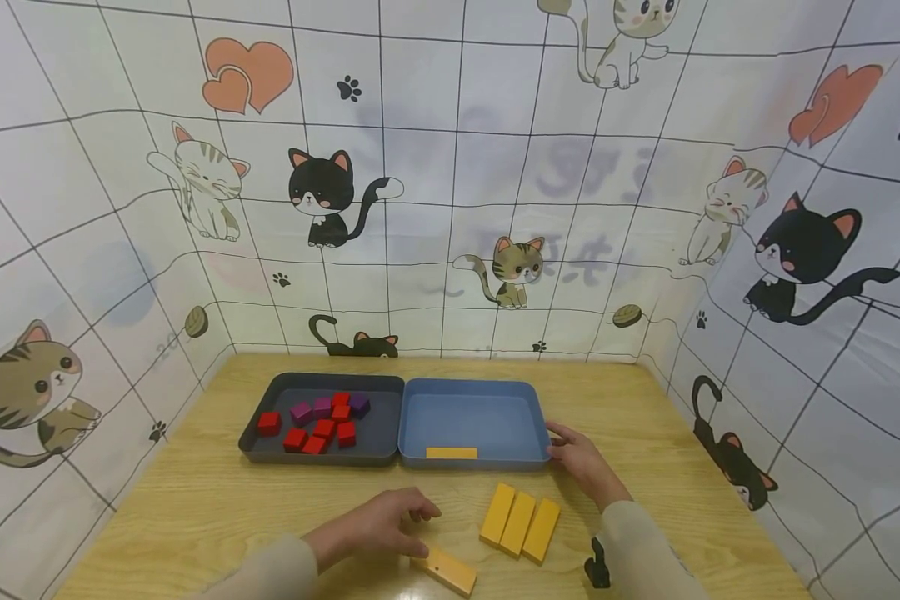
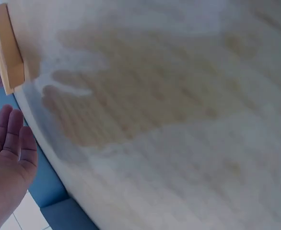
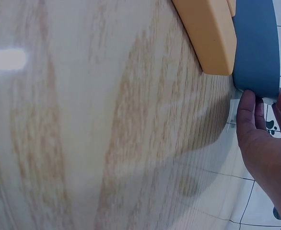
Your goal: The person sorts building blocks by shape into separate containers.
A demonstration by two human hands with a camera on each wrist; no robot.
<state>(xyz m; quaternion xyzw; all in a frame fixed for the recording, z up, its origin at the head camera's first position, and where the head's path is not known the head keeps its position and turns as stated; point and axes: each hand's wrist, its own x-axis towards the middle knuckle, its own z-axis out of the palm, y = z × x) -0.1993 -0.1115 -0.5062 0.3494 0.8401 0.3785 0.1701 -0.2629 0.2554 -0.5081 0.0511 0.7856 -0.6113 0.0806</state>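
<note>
Two hands reach over the worktop [image 1: 607, 379]. The left hand [image 1: 384, 522] has its fingers loosely bent around nothing visible, thumb at one end of a loose yellow block [image 1: 448, 573] by the worktop's near edge; whether they touch, I cannot tell. The right hand [image 1: 587, 462] has fingers against the blue tray [image 1: 472, 412] near its near right corner; whether they pinch it is unclear. Between the hands lie three yellow blocks [image 1: 520, 523], side by side, and one block [image 1: 452, 453] lies inside along the tray's near wall. Touching that tray's left edge stands a dark grey tray [image 1: 378, 448] with red cubes [image 1: 325, 429] and purple cubes [image 1: 302, 414]. A pinch only at its end could let the loose block twist and drop; a low sweep might scatter the trio; a tug at the corner could slew the blue tray.
</note>
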